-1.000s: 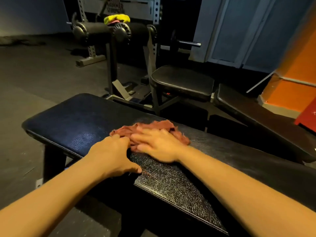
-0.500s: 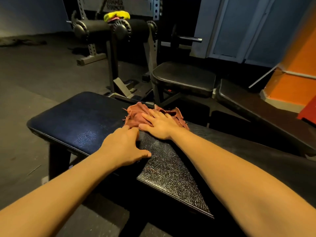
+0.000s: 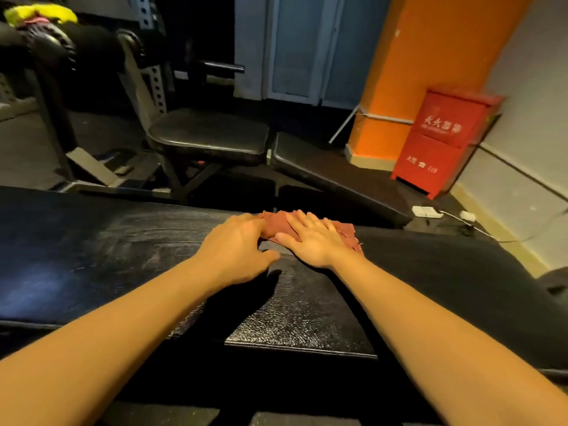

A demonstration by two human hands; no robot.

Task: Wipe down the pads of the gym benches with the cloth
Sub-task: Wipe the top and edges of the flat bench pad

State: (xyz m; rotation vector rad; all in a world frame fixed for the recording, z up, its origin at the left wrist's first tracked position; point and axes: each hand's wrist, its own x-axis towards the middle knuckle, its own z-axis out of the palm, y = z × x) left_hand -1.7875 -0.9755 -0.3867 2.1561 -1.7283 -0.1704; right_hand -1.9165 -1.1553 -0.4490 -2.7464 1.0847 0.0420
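The cloth (image 3: pixel 345 233), a reddish-brown rag with frayed edges, lies at the far edge of the worktop (image 3: pixel 92 256), which here is the nearest bench's black pad. The right hand (image 3: pixel 310 241) lies flat on top of it, fingers straight and spread, pressing it down without gripping it. The left hand (image 3: pixel 236 247) rests on the pad just beside it, fingers loosely bent and tips against the cloth's left edge, and nothing shows it pinching the fabric. The cloth looks light, soft and limp, so it will likely bunch or slide out from under a palm. Broad, flat pressure over its middle seems the surest hold, with the second hand steadying an edge. The pad's cracked, pebbled skin near the person may catch the loose threads. Most of the cloth is hidden under the right hand, and the left fingertips sit behind the knuckles. The worktop's ends run out of frame and its legs are unseen. In the dim light the pale streaks on the pad could be moisture or glare. Beyond it stand a seat pad (image 3: pixel 209 133) and a sloping pad (image 3: pixel 335 176).
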